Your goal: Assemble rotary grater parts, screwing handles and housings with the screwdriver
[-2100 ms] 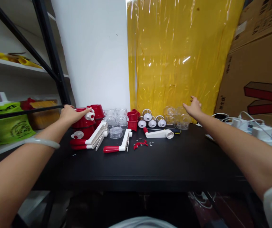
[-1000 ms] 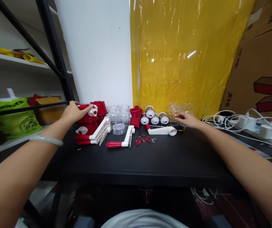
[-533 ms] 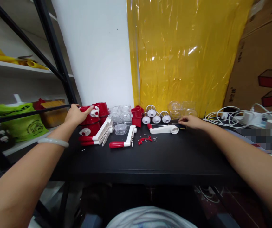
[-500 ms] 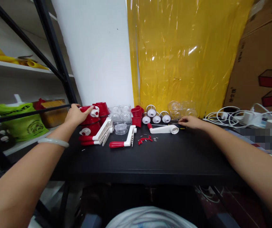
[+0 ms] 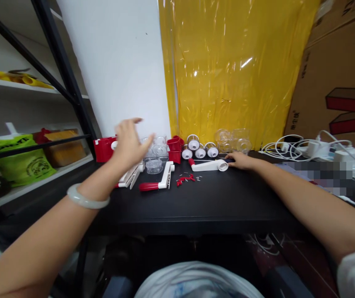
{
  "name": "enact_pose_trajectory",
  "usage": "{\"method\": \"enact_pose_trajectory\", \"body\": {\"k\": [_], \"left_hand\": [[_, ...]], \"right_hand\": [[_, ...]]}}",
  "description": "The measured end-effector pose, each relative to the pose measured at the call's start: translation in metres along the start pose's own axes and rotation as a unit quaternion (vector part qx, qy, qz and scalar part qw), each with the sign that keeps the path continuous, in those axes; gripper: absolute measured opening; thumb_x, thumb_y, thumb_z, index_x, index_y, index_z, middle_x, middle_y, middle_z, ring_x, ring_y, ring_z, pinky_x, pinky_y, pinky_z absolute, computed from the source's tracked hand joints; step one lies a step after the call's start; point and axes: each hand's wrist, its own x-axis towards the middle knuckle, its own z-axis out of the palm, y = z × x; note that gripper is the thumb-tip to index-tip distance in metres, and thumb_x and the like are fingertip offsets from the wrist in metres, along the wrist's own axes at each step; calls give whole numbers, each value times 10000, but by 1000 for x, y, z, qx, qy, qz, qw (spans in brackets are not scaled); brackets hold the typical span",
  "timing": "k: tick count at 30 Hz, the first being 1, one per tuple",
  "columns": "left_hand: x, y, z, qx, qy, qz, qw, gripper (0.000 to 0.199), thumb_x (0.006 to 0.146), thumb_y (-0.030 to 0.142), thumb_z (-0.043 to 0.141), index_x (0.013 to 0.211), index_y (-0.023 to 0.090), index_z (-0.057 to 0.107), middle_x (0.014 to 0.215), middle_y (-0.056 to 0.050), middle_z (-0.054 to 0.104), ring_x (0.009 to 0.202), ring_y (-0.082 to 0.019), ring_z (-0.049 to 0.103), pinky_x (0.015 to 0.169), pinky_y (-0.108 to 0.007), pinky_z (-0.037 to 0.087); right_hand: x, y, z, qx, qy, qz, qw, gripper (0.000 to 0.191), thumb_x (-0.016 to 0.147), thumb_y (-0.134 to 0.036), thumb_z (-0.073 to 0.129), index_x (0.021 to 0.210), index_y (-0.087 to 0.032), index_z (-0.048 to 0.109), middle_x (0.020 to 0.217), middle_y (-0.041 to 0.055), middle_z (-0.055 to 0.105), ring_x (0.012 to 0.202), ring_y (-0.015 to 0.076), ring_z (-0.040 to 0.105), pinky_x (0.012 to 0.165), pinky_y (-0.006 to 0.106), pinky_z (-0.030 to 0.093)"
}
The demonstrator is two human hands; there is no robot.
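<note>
My left hand (image 5: 130,145) is raised over the left of the table, thumb and fingers spread, slightly blurred and holding nothing. Behind and below it are red plastic housings (image 5: 104,150) and a white part with a red handle (image 5: 131,177), both partly hidden. My right hand (image 5: 240,160) lies at the back of the table, its fingers curled round the dark handle of a screwdriver (image 5: 229,159), mostly covered. Beside those fingers is a white crank arm (image 5: 209,165) with a red end. Another white piece with a red grip (image 5: 155,186) lies mid-table.
Small red parts (image 5: 185,179) and tiny metal pins (image 5: 199,178) lie mid-table. Grater drums (image 5: 200,152), red funnels (image 5: 174,150) and clear plastic cups (image 5: 154,165) line the back. White cables (image 5: 277,145) and chargers crowd the right; a shelf rack (image 5: 62,54) stands left.
My left hand has let go of the red housing and lifted to the right. The right hand has closed round the screwdriver's handle. The view has shifted slightly.
</note>
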Motion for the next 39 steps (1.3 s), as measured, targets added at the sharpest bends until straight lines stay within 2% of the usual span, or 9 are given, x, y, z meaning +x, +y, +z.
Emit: {"method": "enact_pose_trajectory", "body": {"k": [5,9,12,16,20,24,29,33,39], "left_hand": [[-15,95,46,-61,-269,257,926,431,843,441,580,1194,191,588,1206,-147,609,1173,-322,520,997,-443,407],[-15,130,102,-32,-374,265,888,440,824,389,623,1175,122,611,1158,-204,647,1077,-335,606,865,-421,488],[-13,138,133,-28,-395,231,889,399,827,351,620,1149,116,630,1141,-200,666,1052,-331,636,816,-398,509],[-15,138,155,-51,-384,196,901,305,830,277,605,1090,122,647,1141,-182,664,1029,-300,654,824,-360,510],[-9,135,147,-100,-360,204,905,237,823,240,596,1029,130,636,1111,-171,656,1017,-277,647,865,-359,499],[2,126,108,-159,-258,184,935,219,871,295,527,1053,179,562,1105,-155,638,994,-287,630,827,-415,490],[8,88,69,-192,-163,30,967,316,839,346,573,1117,231,479,930,-106,665,838,-267,637,739,-422,468],[6,51,70,-212,-91,-65,971,362,768,295,600,1107,214,501,988,-120,670,898,-283,642,792,-431,491],[6,34,78,-309,-125,-118,935,235,725,263,562,930,165,621,971,-104,709,959,-285,655,881,-396,496]], "right_hand": [[-3,-2,-3,33,-3,15,999,279,799,-311,662,1037,-166,646,1106,120,683,1019,253,642,909,350,484],[-8,3,-8,88,1,33,996,267,803,-312,660,1019,-163,610,1059,106,684,967,225,644,860,312,487],[-8,8,-13,97,-1,34,995,261,802,-318,654,1010,-171,595,1029,90,680,940,217,637,839,309,484],[-9,11,-19,110,13,28,993,279,782,-339,660,995,-172,594,1027,92,673,940,227,622,856,342,475],[-12,7,-25,157,20,48,986,300,734,-358,702,948,-181,588,980,72,675,897,211,621,822,322,483],[-16,0,-31,220,8,79,972,274,728,-353,713,898,-194,569,757,26,640,680,158,587,638,266,482],[-20,-2,-43,284,20,109,952,263,690,-354,739,794,-187,565,662,7,595,572,125,541,551,243,459],[-23,5,-54,325,14,104,940,258,689,-405,706,685,-176,587,606,24,585,535,133,530,517,256,448],[-29,8,-63,364,132,102,916,404,682,-566,683,673,-165,640,563,40,596,492,133,521,475,251,422]]}}
